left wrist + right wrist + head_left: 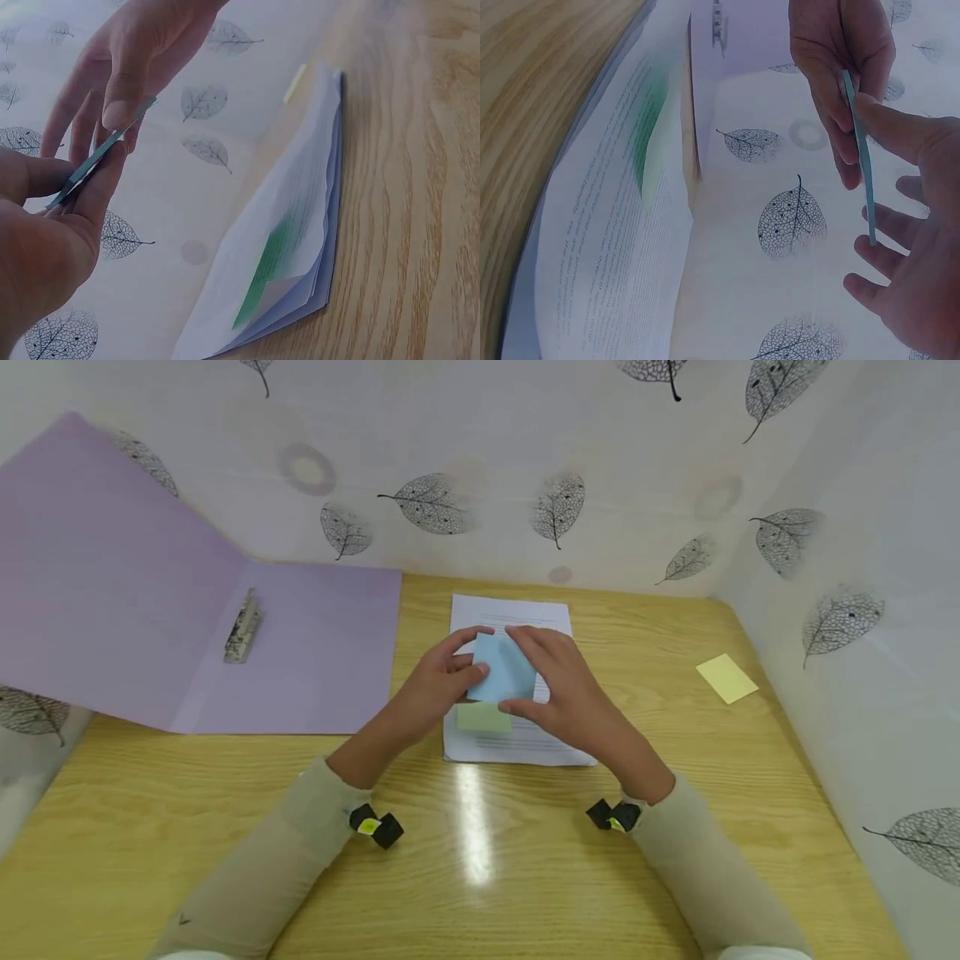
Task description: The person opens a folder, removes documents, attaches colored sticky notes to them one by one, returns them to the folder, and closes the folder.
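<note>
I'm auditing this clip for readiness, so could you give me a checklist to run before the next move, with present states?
1. Blue paper square held by the left hand: ok.
2. Right hand gripping it firmly: cannot tell.
3. Green note lying on the printed sheets: ok.
4. Sheets squared evenly: not ok, lower edges look spread.
5. Yellow note clear of the sheets: ok.
6. Purple folder open: ok.

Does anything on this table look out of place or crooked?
Mainly the yellow note: it lies alone, turned at an angle, near the right edge of the table, apart from the papers with the green note and the blue square held above them. I see nothing spilled or torn.
</note>
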Motion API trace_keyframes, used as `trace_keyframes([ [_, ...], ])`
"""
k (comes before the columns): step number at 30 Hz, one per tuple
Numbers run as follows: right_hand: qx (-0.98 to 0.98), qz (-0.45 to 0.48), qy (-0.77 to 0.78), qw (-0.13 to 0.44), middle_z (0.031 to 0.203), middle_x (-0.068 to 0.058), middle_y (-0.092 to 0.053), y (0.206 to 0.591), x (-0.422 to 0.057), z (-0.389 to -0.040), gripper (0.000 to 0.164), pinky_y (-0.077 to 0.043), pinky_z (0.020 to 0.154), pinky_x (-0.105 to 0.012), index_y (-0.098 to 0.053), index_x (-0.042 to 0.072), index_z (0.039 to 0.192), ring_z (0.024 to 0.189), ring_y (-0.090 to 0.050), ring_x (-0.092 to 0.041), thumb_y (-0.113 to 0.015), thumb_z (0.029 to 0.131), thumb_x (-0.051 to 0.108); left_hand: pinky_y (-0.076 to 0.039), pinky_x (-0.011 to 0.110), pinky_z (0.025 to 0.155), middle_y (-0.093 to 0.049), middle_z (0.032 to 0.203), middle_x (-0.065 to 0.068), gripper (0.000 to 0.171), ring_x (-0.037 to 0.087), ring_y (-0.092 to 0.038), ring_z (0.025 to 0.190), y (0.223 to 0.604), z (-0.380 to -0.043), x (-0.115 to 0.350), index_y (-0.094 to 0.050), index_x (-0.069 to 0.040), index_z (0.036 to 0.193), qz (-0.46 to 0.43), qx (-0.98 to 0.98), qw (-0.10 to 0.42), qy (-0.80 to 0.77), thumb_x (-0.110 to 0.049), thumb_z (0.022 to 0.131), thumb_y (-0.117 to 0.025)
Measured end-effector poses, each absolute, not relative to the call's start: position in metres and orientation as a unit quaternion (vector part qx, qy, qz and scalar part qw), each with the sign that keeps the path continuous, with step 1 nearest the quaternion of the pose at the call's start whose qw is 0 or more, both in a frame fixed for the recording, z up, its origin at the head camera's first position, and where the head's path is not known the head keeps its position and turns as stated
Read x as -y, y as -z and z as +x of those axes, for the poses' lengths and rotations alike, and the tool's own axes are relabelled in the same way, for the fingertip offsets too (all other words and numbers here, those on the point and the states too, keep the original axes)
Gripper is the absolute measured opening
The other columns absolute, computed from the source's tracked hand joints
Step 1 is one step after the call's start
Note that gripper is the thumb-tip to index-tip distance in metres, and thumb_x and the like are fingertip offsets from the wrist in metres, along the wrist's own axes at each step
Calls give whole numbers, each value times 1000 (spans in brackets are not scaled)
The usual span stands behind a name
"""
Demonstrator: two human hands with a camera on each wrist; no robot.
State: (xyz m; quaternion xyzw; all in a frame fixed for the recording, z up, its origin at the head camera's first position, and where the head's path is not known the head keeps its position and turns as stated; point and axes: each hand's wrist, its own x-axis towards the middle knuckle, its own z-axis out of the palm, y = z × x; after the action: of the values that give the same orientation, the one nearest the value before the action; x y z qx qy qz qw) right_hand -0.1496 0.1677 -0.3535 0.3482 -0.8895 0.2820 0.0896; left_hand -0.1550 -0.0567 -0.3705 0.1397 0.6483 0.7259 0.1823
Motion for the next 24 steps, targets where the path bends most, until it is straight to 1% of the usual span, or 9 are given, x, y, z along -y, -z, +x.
trace_keyframes([
  [3, 888, 366, -255, 113, 149, -14, -48, 355, -165, -149, 88, -35, 114, -54, -39, 6, 154, 139, -40, -35, -85, 83, 25, -59, 38, 91, -61, 139, 13, 45, 29, -66, 115, 371, -155, 56, -42, -18, 148, 141, -637, 190, -734, -12, 105, -53],
  [7, 886, 366, -267, 96, 152, -13, -46, 356, -165, -148, 81, -41, 111, -52, -39, 6, 154, 140, -40, -33, -81, 87, 22, -58, 35, 90, -61, 138, 13, 43, 27, -65, 113, 372, -157, 55, -42, -18, 149, 128, -631, 196, -740, -16, 107, -50],
  [10, 883, 358, -294, 73, 155, -12, -45, 356, -167, -147, 66, -41, 111, -52, -44, 7, 151, 143, -38, -32, -74, 94, 19, -59, 31, 87, -59, 136, 12, 40, 23, -66, 108, 373, -158, 55, -44, -20, 149, 103, -623, 208, -747, -22, 109, -46],
  [12, 881, 350, -311, 69, 154, -12, -47, 355, -167, -147, 51, -40, 112, -53, -52, 7, 145, 142, -40, -32, -68, 97, 16, -59, 30, 86, -58, 135, 12, 39, 21, -67, 105, 372, -159, 56, -45, -20, 149, 90, -611, 218, -756, -24, 110, -41],
  [15, 881, 327, -334, 77, 150, -12, -52, 353, -167, -146, 30, -42, 111, -51, -64, 5, 130, 139, -45, -31, -62, 101, 13, -59, 32, 85, -56, 138, 16, 43, 21, -69, 102, 372, -160, 57, -43, -18, 151, 86, -583, 230, -774, -18, 109, -38],
  [17, 884, 303, -346, 80, 146, -12, -55, 352, -166, -145, 23, -44, 108, -50, -68, 4, 122, 137, -48, -29, -59, 102, 14, -59, 32, 84, -55, 141, 17, 48, 21, -68, 103, 372, -159, 57, -40, -18, 153, 95, -577, 234, -777, -12, 105, -40],
  [19, 886, 279, -361, 80, 143, -10, -58, 351, -166, -144, 20, -45, 107, -49, -69, 4, 116, 134, -51, -28, -57, 104, 15, -59, 31, 84, -54, 143, 17, 54, 23, -67, 105, 373, -160, 56, -38, -19, 154, 108, -579, 235, -773, -8, 101, -42],
  [22, 882, 268, -376, 95, 137, -11, -63, 352, -164, -145, 18, -38, 114, -51, -68, 5, 111, 130, -54, -29, -55, 104, 14, -58, 30, 84, -54, 145, 15, 57, 25, -65, 108, 376, -160, 56, -38, -19, 154, 119, -594, 232, -761, -6, 98, -48],
  [24, 874, 279, -379, 121, 131, -12, -66, 353, -164, -147, 14, -32, 116, -52, -68, 5, 108, 127, -54, -30, -58, 102, 12, -58, 31, 85, -57, 142, 15, 55, 26, -65, 108, 377, -160, 55, -39, -17, 153, 120, -604, 226, -755, -8, 99, -50],
])
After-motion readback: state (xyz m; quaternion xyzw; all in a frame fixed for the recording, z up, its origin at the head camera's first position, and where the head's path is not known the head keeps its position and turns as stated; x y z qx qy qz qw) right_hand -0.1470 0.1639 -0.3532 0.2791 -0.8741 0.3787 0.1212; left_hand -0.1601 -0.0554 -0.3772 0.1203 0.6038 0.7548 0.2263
